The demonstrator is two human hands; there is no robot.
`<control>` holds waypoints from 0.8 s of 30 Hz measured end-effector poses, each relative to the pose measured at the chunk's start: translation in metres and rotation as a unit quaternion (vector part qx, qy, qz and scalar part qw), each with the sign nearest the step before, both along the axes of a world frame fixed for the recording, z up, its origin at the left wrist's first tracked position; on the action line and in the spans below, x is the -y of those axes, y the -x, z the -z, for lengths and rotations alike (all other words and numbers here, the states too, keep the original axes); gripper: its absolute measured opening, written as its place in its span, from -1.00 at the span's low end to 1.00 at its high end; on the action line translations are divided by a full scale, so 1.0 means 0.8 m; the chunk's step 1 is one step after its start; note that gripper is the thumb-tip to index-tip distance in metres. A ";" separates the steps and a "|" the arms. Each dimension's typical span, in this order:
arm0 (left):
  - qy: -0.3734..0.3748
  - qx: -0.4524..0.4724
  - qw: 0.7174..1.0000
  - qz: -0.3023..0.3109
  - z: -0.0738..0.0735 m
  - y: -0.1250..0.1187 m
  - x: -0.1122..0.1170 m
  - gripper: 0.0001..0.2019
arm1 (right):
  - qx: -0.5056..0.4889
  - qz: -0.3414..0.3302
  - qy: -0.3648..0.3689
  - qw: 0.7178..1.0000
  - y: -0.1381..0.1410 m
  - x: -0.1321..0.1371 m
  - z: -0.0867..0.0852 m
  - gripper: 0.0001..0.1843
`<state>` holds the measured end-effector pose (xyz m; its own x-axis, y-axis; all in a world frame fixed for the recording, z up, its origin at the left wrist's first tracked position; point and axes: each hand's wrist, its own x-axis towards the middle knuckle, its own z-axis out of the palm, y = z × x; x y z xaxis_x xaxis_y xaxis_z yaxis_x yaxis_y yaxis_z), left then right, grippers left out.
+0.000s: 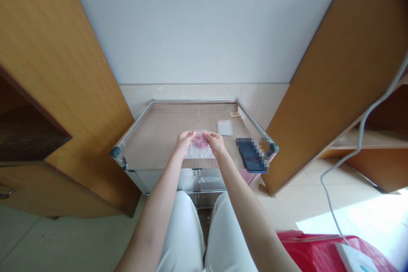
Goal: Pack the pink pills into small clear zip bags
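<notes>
A small clear plastic bag (200, 151) with pink bits inside is held just over the low tabletop (146, 144). My left hand (185, 141) pinches its upper left corner, thumb against fingers. At the upper right corner my right hand (215, 141) grips the same bag in a like pinch. What the pink contents are is too small to make out. Right of my right hand lies a flat stack of clear bags (225, 127). Nearer the table's right edge rests a dark phone (251, 157), partly blurred out.
A small tan card (235, 114) lies at the back right of the metal-edged table. Wooden cabinets (95, 93) flank it, with a pale wall behind. A grey cable (360, 136) hangs at the right, above a red bag (306, 248) on the floor.
</notes>
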<state>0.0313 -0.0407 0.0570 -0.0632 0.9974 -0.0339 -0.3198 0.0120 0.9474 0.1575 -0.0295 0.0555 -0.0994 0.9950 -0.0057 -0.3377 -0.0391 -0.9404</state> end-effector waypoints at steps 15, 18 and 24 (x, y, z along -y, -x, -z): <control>-0.068 0.004 0.997 -0.044 0.005 -0.015 0.020 -0.63 | -0.055 0.029 0.022 0.998 0.001 0.022 0.001 -0.67; -0.083 -0.001 0.994 -0.069 -0.002 -0.013 0.020 -0.61 | -0.077 0.001 0.002 0.997 0.002 0.032 -0.001 -0.65; -0.091 -0.006 0.992 -0.086 -0.005 -0.016 0.014 -0.58 | -0.040 -0.021 0.003 0.999 0.004 0.041 0.005 -0.65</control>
<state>0.0441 -0.0522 0.0607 -0.2330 0.9613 0.1472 -0.2903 -0.2132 0.9329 0.1546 -0.0623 0.0511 -0.1414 0.9900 -0.0019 -0.4103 -0.0603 -0.9100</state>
